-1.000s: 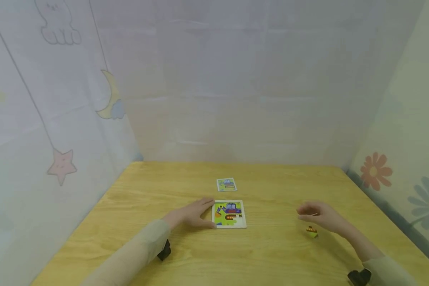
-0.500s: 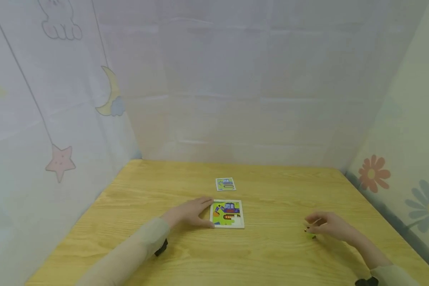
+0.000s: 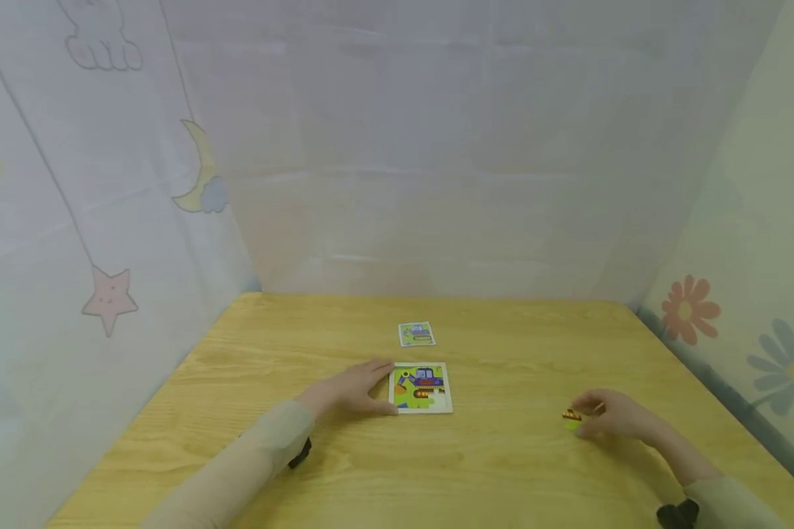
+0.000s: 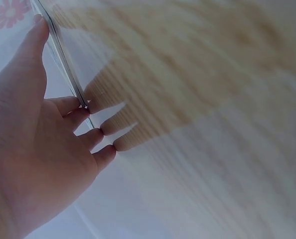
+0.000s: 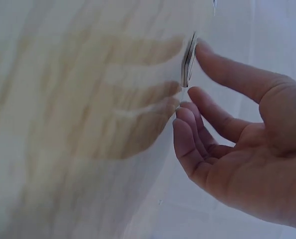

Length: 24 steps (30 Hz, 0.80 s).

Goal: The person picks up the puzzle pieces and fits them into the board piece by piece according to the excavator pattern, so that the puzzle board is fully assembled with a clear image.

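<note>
A white-framed puzzle tray point(image 3: 450, 389) with an excavator picture lies on the table. Its lower right part shows white. At its left edge my left hand point(image 3: 356, 388) rests with spread fingers, the thumb near its lower corner. In the left wrist view, this hand point(image 4: 53, 129) touches the tray's thin edge point(image 4: 63, 59). To the right lies a small orange and green puzzle piece point(image 3: 572, 416). My right hand point(image 3: 612, 416) stands around its right side, thumb and index finger apart. In the right wrist view the piece point(image 5: 188, 62) sits between those two fingertips; firm contact cannot be made out.
Behind the tray lies a small card point(image 3: 417, 334) with a similar excavator picture. All of this is on a wood-grain table point(image 3: 503, 470). Cloth walls point(image 3: 437, 162) with printed figures enclose its back and sides.
My right hand has come down to the puzzle piece, and its thumb and index finger have spread around it. The piece has hardly shifted. My left hand stays at the tray.
</note>
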Tool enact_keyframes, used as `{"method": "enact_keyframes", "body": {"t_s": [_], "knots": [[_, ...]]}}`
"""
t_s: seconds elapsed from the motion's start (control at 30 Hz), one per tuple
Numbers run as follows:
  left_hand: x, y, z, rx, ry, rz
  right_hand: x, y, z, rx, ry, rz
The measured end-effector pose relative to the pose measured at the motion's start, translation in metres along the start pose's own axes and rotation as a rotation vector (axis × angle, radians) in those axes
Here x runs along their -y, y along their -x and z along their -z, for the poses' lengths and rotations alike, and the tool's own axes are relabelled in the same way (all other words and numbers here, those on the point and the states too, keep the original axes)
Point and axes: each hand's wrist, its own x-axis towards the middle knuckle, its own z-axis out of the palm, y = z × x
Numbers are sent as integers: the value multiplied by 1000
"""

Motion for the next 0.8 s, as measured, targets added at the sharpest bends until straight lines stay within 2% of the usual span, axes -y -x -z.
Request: {"method": "enact_keyframes", "body": {"t_s": [0.1,0.2,0.43,0.57,0.8], "knots": [[0,-1,2,-5,5,3,3,1,1,-55,40,-26],[0,-2,1,-1,0,5,3,1,-1,-74,44,-26],[0,-1,-1,26,10,24,0,2,-4,-35,24,-35],[-1,-1,0,29,15,30,-2,1,-4,-30,20,-12],[-1,0,0,28,16,28,-4,-6,-5,5,-93,-2]]}}
